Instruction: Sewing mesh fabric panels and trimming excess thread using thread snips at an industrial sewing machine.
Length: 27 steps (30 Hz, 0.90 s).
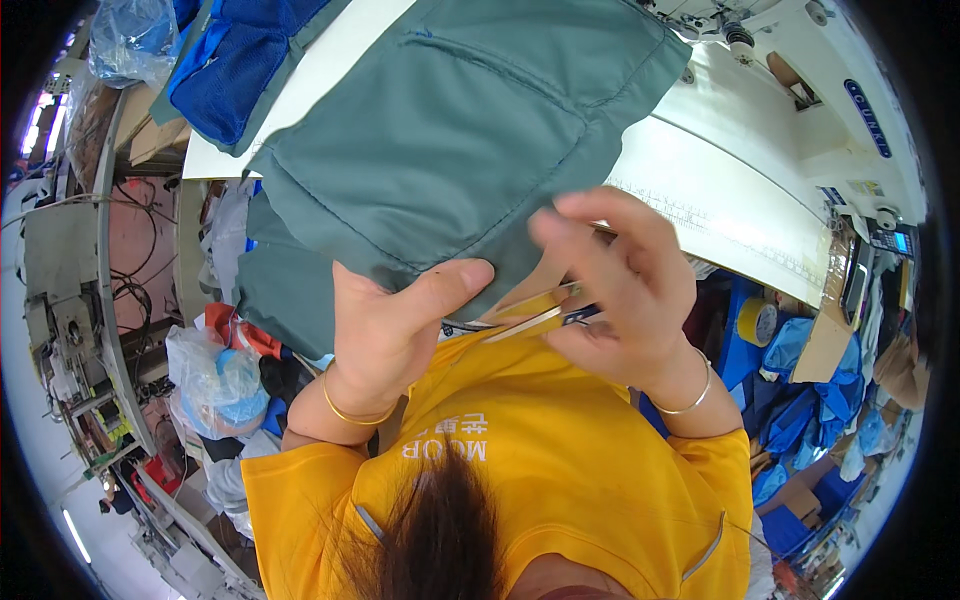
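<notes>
A grey-green fabric piece with dark stitched seam lines spreads from the white sewing table toward me. My left hand grips its near edge, thumb pressed on top and the other fingers underneath, out of sight. In my right hand is a pair of scissors, beside the fabric's near right corner. Their blades stand apart, point left toward my left hand and reflect the yellow of my shirt. The right fingers are slightly blurred and hide most of the handles.
A white sewing machine stands at the far right of the white tabletop. Blue mesh fabric lies at the far left. Yellow tape and blue cloth pieces are at the right. A clear plastic bag sits at the lower left.
</notes>
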Each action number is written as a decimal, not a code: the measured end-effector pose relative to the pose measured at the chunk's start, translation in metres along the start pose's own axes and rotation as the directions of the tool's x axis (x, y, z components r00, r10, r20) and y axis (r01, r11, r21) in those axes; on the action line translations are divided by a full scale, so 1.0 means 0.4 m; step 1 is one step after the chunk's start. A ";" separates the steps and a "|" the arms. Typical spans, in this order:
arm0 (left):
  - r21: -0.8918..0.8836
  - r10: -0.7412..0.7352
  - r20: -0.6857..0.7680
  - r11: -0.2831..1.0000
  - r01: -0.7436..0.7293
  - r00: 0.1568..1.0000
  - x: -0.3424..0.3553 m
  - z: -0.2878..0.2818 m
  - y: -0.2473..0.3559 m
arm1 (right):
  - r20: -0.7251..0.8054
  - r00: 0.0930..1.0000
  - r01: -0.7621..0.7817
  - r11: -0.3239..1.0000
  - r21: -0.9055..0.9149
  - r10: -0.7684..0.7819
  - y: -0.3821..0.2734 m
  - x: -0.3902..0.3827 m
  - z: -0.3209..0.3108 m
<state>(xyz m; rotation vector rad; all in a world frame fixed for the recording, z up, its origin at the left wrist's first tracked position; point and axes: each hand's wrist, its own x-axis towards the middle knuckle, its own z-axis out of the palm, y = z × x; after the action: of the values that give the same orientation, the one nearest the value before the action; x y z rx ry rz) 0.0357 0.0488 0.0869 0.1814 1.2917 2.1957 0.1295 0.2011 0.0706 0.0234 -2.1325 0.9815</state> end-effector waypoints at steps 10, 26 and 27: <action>0.605 0.580 0.634 0.041 -0.795 0.512 -0.019 -0.113 0.050 | 0.071 0.973 -0.232 0.941 0.248 0.221 0.039 0.065 -0.001; 0.492 0.411 0.244 0.728 -0.477 0.879 0.020 0.005 0.070 | 0.106 0.959 -0.281 0.830 0.482 0.263 0.012 0.067 -0.002; 0.478 0.380 0.234 0.757 -0.446 0.895 0.018 0.005 0.070 | 0.111 0.953 -0.301 0.835 0.460 0.282 0.013 0.061 -0.004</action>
<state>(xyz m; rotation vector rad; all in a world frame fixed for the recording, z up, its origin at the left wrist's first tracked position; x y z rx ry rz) 0.0189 0.0441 0.1099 0.8843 1.8975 2.0645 0.1119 0.2128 0.0838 -0.0453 -1.9110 1.6827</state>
